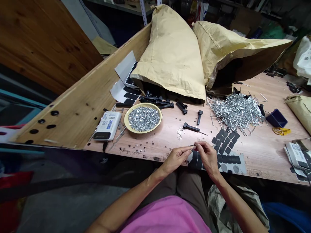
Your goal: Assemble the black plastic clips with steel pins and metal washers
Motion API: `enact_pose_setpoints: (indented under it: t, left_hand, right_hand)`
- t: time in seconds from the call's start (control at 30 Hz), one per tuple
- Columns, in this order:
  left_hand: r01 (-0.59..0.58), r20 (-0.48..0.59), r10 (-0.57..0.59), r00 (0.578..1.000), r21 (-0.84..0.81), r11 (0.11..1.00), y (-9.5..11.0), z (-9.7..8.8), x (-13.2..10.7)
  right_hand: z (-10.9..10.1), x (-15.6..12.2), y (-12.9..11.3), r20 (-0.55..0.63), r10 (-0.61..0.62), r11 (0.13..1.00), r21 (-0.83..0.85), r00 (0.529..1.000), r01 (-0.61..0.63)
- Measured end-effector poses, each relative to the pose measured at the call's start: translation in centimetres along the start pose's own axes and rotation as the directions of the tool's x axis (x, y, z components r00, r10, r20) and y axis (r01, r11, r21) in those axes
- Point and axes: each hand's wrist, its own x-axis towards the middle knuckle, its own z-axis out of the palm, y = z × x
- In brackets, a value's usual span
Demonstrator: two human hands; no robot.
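My left hand (175, 159) and my right hand (207, 156) meet over the front edge of the table, fingertips pinched together. Between them is a small, thin, light-coloured piece (193, 147), mostly hidden by the fingers. Just beyond lie a black plastic part (191, 127) with a metal pin sticking out, and a second black part (199, 117). A few small washers (179, 133) are scattered left of them. Under my right hand is a sheet of black adhesive pads (229, 159), with more loose black pads (225, 141) behind it.
A yellow bowl (126, 121) of small metal nuts or washers stands left, beside a white box-shaped device (107, 126). Large paper sacks (176, 55) lie at the back. A heap of metal pins (236, 111) and a blue tray (277, 118) are right. A wooden board (80, 94) borders the left.
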Motion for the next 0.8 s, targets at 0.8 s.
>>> enact_pose_setpoints:
  t: [0.8]
  left_hand:
    - [0.166, 0.19, -0.168, 0.967, 0.024, 0.986, -1.0, -0.7, 0.3]
  right_hand:
    - [-4.2, 1.7, -0.7, 0.402, -0.035, 0.989, -0.121, 0.915, 0.091]
